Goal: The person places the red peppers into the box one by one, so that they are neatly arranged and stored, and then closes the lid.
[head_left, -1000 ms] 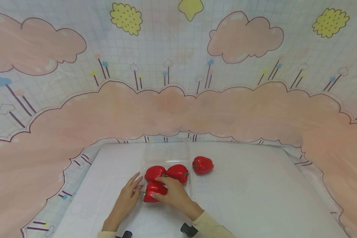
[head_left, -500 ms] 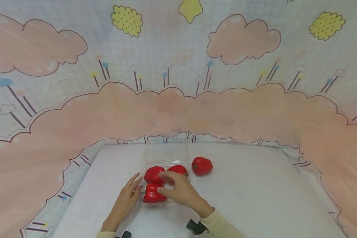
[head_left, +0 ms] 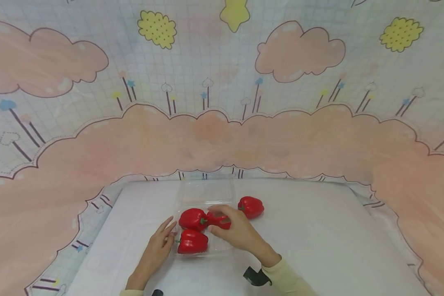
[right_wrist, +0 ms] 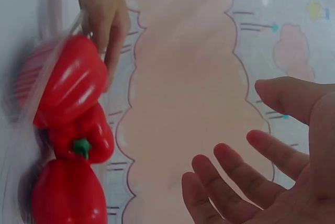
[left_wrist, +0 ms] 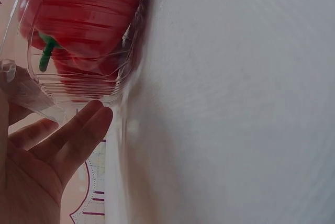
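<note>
A clear plastic box (head_left: 222, 246) with its lid folded back holds three red bell peppers. One bell pepper (head_left: 192, 241) lies front left, another bell pepper (head_left: 191, 218) back left, and the third bell pepper (head_left: 225, 224) back right, partly covered by my right hand (head_left: 240, 230). That hand hovers over the box with fingers and thumb spread apart, holding nothing, as the right wrist view shows. My left hand (head_left: 157, 248) is at the box's left side, its extended fingertips (left_wrist: 97, 114) right at the ribbed plastic wall. A fourth bell pepper (head_left: 250, 207) lies outside, right of the box.
The lid (head_left: 207, 192) lies back behind the box, toward the table's far edge. A white cover (head_left: 318, 238) spreads over the table. Patterned cloth (head_left: 274, 139) with pink clouds rises behind it. Black straps (head_left: 257, 276) show near the wrists.
My right hand has moved away from the front-left bell pepper, to the right and slightly up, over the back-right one. My left hand stays at the box. The view has shifted slightly.
</note>
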